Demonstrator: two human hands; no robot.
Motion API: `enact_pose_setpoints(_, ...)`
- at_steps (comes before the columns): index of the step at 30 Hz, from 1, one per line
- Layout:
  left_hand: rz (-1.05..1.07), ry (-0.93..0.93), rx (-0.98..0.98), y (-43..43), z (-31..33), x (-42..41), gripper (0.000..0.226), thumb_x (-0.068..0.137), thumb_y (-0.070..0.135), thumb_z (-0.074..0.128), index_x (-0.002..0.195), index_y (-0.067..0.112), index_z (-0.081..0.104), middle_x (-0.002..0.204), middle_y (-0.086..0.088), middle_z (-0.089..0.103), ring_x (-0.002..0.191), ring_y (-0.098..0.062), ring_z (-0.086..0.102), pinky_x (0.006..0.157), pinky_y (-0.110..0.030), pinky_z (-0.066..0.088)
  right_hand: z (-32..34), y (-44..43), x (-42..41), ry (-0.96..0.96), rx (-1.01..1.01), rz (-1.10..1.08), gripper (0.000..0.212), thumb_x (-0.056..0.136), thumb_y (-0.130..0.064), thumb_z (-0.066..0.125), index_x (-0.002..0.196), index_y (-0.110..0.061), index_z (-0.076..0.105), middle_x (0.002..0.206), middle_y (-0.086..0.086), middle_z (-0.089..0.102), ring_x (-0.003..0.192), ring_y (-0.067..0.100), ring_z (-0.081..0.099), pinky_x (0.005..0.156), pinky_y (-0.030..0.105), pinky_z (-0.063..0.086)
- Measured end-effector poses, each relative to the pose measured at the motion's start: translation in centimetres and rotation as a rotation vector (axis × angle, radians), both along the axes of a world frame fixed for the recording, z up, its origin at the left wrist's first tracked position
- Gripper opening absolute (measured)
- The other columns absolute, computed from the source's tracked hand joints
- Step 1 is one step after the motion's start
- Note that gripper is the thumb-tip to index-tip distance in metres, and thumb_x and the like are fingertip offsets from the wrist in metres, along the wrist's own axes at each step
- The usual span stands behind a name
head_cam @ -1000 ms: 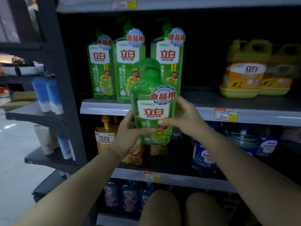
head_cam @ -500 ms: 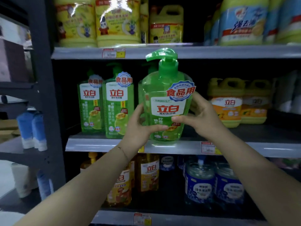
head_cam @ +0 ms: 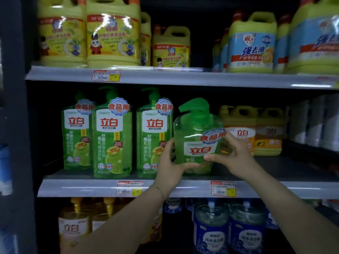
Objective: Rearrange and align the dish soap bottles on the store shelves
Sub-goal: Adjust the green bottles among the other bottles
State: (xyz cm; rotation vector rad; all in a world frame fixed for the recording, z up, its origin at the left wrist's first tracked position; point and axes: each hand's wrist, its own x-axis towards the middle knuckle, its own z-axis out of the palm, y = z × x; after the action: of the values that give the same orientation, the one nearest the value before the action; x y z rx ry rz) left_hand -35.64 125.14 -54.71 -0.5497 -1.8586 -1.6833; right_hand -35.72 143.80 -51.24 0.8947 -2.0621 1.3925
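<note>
**Centre of frame.** A translucent green pump-top dish soap bottle [head_cam: 198, 143] is gripped from both sides. The left hand [head_cam: 170, 162] curls round its lower left edge and the right hand [head_cam: 233, 154] round its right, with both thumbs across its front. Compared with half a second earlier, the bottle sits lower and further right, its top tipped toward the camera. It now lies between the row of three upright green bottles [head_cam: 111, 138] and the orange handled jugs [head_cam: 240, 129]. Whether its base touches the grey middle shelf [head_cam: 275, 189] cannot be told.

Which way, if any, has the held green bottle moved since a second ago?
Yes. The bottle went up and right, from across the shelf edge to beside the row of three bottles.
</note>
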Motion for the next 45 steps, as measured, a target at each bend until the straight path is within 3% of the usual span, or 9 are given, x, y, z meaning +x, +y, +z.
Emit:
enact_pose_setpoints(8, 0.066, -0.010, -0.052, 0.5, -0.1, -1.7, 0.073, 0.064, 0.003, 0.085, 0.126, 0.022, 0.051, 0.108, 0.019, 0.065, 0.096, 0.013, 0.061, 0.075, -0.007, 0.050, 0.1, 0.4, -2.8, -0.064, 0.014, 0.012, 0.063, 0.072, 0.006, 0.074, 0.126, -0.015, 0.049, 0.113, -0.020, 0.062, 0.106, -0.011, 0.057, 0.089, 0.009, 0.045)
enact_pose_setpoints(18, 0.223, -0.247, -0.198, 2.6, 3.4, -4.3, 0.069, 0.072, 0.006, 0.081, 0.129, 0.010, 0.042, 0.123, -0.008, 0.063, 0.109, -0.020, 0.061, 0.082, -0.021, 0.045, 2.0, 0.2, -6.9, -0.200, 0.118, 0.005, 0.077, 0.084, -0.006, 0.069, 0.146, -0.024, 0.027, 0.135, -0.008, 0.051, 0.126, 0.010, 0.047, 0.102, 0.026, 0.044)
enact_pose_setpoints(23, 0.327, -0.290, -0.264, 3.4, 4.0, -5.2, 0.069, 0.078, 0.015, 0.078, 0.128, 0.007, 0.031, 0.119, -0.012, 0.062, 0.100, -0.028, 0.064, 0.078, -0.034, 0.054, 1.6, -0.5, -8.3, -0.248, 0.070, -0.047, 0.068, 0.089, -0.020, 0.065, 0.146, -0.022, 0.028, 0.131, -0.008, 0.052, 0.119, 0.008, 0.049, 0.086, 0.012, 0.042)
enact_pose_setpoints(25, 0.391, -0.252, -0.298, 3.8, 3.8, -5.5, 0.064, 0.082, 0.015, 0.074, 0.126, 0.009, 0.028, 0.118, -0.012, 0.061, 0.096, -0.028, 0.064, 0.073, -0.035, 0.053, 1.1, -1.0, -9.0, -0.266, 0.049, -0.066, 0.066, 0.090, -0.030, 0.062, 0.146, -0.025, 0.027, 0.131, -0.011, 0.050, 0.119, 0.010, 0.049, 0.091, 0.019, 0.041)
enact_pose_setpoints(32, 0.586, -0.014, -0.800, 2.9, 0.4, -4.9, 0.087, 0.089, 0.000, 0.057, 0.150, -0.001, -0.004, 0.155, -0.017, 0.012, 0.104, -0.022, 0.062, 0.083, -0.024, 0.050, 0.4, -2.6, -10.8, -0.333, -0.050, -0.113, 0.067, 0.092, -0.044, 0.054, 0.147, -0.027, 0.020, 0.128, -0.008, 0.049, 0.112, 0.010, 0.050, 0.083, 0.020, 0.042)
enact_pose_setpoints(35, 0.508, -0.013, -0.978, 1.3, -0.5, -3.7, 0.071, 0.088, -0.003, 0.054, 0.149, 0.009, 0.018, 0.156, -0.012, 0.011, 0.105, -0.027, 0.061, 0.078, -0.031, 0.050, -0.3, -3.6, -11.7, -0.342, -0.046, -0.150, 0.076, 0.086, -0.060, 0.051, 0.147, -0.030, 0.018, 0.141, 0.001, 0.042, 0.124, 0.019, 0.046, 0.101, 0.038, 0.043)
enact_pose_setpoints(38, 0.549, 0.360, -1.053, -1.1, -1.3, -3.7, 0.046, 0.078, 0.000, 0.067, 0.121, 0.008, 0.054, 0.145, -0.016, 0.039, 0.102, -0.032, 0.063, 0.064, -0.036, 0.056, -1.3, -4.6, -12.5, -0.349, -0.066, -0.173, 0.074, 0.086, -0.061, 0.050, 0.146, -0.038, 0.014, 0.145, 0.005, 0.033, 0.129, 0.026, 0.042, 0.107, 0.051, 0.038)
enact_pose_setpoints(41, 0.797, 0.561, -1.113, -4.2, -1.4, -4.2, 0.051, 0.079, 0.025, 0.069, 0.127, 0.015, 0.054, 0.149, -0.014, 0.039, 0.138, -0.031, 0.033, 0.104, -0.047, 0.037, -1.7, -5.1, -12.7, -0.355, -0.074, -0.163, 0.075, 0.087, -0.060, 0.049, 0.147, -0.041, 0.008, 0.149, 0.004, 0.027, 0.133, 0.028, 0.037, 0.108, 0.054, 0.036)
enact_pose_setpoints(45, 1.052, 0.445, -1.188, -6.9, -0.4, -4.9, 0.079, 0.085, 0.068, 0.045, 0.151, 0.030, 0.024, 0.161, -0.006, 0.009, 0.149, -0.025, 0.005, 0.110, -0.056, 0.014, -1.7, -5.2, -12.9, -0.375, -0.072, -0.129, 0.082, 0.080, -0.067, 0.049, 0.145, -0.044, 0.005, 0.151, 0.003, 0.029, 0.135, 0.025, 0.036, 0.109, 0.053, 0.034)
